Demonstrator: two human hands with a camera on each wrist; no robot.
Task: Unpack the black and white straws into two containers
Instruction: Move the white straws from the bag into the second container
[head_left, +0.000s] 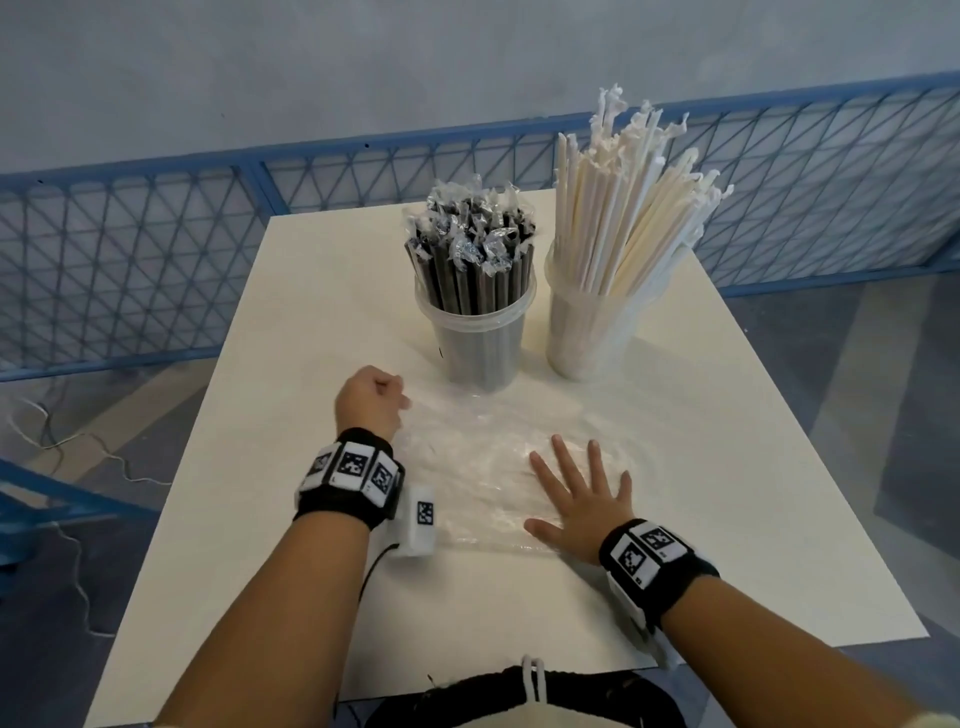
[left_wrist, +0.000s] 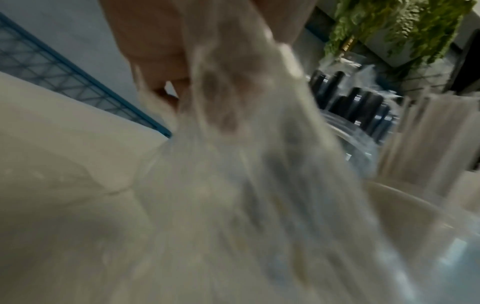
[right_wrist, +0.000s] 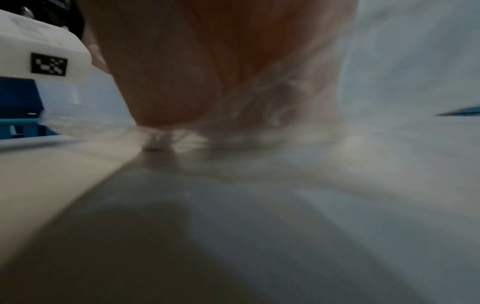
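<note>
Nearest, the right hand (head_left: 576, 501) lies flat with fingers spread on a clear plastic bag (head_left: 478, 467) spread over the white bench (head_left: 260, 545), while the left hand (head_left: 369, 402) is clenched on the bag's left edge. Farther back stand two clear containers: black straws (head_left: 470, 260) in the left one (head_left: 475, 345), white straws (head_left: 623, 208) in the right one (head_left: 587, 332).

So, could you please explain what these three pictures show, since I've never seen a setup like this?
No machine here: a person works bare-handed, wearing cameras. The large picture comes from a head camera; the two blurry ones come from wrist cameras looking along each hand. On the table stand two clear cups: one holds black straws, the other white straws. In front lies an empty-looking clear plastic bag. The left hand grips one end of it; the right hand presses flat on it.
</note>
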